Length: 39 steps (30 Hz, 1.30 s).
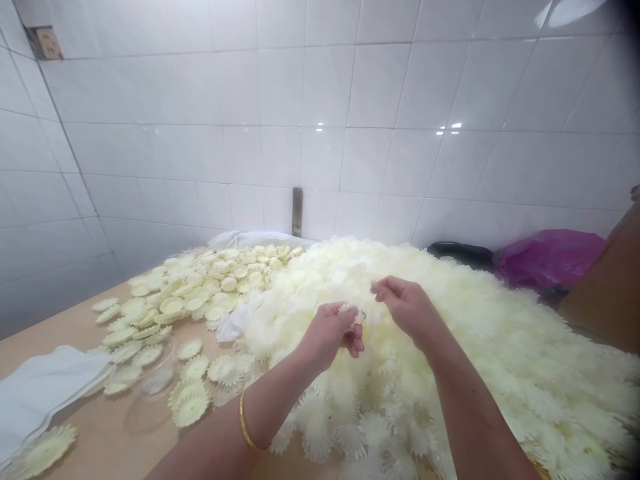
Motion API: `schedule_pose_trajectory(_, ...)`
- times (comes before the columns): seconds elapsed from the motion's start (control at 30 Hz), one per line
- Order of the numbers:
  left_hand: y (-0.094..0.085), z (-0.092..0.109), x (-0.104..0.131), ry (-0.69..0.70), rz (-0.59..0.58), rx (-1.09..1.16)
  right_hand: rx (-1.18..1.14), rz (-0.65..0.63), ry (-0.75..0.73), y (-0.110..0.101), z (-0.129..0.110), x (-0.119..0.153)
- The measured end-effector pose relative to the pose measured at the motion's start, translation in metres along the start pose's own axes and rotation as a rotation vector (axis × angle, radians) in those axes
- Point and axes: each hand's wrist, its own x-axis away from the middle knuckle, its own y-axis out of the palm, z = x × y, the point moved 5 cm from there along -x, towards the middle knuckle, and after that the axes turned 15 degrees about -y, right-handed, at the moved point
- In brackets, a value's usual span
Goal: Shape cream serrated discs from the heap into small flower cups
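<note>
My left hand (333,333), with a gold bangle on its wrist, pinches a small pale piece with a jagged edge (351,315). To its right, my right hand (400,300) is raised over the heap with thumb and fingertips pressed together; anything between them is too small to make out. Under both hands spreads a big heap of pale yellow-white frilly pieces (480,333). On the left lies a pile of flatter, pale yellow scalloped discs (173,305).
White cloths or sheets (50,387) lie at the table's (100,440) left side, near a clear round dish (157,380). Behind the heap are a black item (463,253) and a purple plastic bag (550,257). A brown object stands far right; a tiled wall rises behind.
</note>
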Motion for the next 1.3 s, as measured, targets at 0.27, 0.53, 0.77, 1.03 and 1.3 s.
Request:
schedule_pose_trajectory(0.27,-0.01,0.001,-0.001,0.113,0.113,-0.108,-0.314,-0.238,-0.017,0.019,-0.02,0.006)
schedule_pose_trajectory(0.53,0.005,0.003,0.002,-0.004,-0.139,0.012,-0.07,-0.005,0.01,0.002,-0.002,0.002)
schedule_pose_trajectory(0.77,0.002,-0.003,-0.002,-0.053,-0.045,0.004,0.129,0.008,0.021,-0.006,0.002,0.0)
schedule_pose_trajectory(1.03,-0.009,-0.004,-0.005,0.044,0.108,-0.095,-0.238,-0.3,-0.042,0.02,-0.019,0.007)
schedule_pose_trajectory(1.3,-0.001,-0.004,-0.003,-0.1,-0.006,0.135,-0.063,-0.122,-0.013,0.009,-0.002,0.001)
